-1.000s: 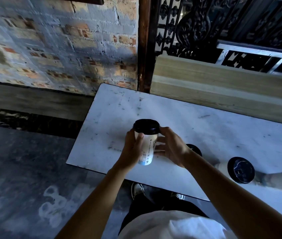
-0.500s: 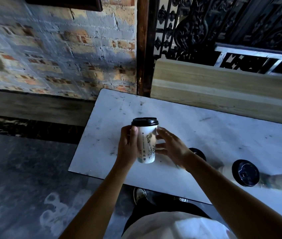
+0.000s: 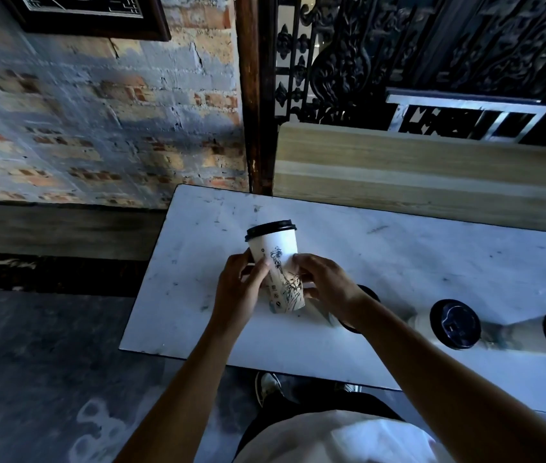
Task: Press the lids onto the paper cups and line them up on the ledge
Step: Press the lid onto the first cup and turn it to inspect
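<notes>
Lidded cup [image 3: 280,269] clasped between left hand [image 3: 239,289] and right hand [image 3: 326,285], lid [image 3: 271,228] above fingers, over table [image 3: 398,262]

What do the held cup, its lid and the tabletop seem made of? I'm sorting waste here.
Cup: matte white paper by its look, with a printed ink drawing.
Lid: probably plastic, black, with a slight sheen and a moulded rim.
Tabletop: looks like white marble or an imitation, grey-veined and scuffed.
</notes>
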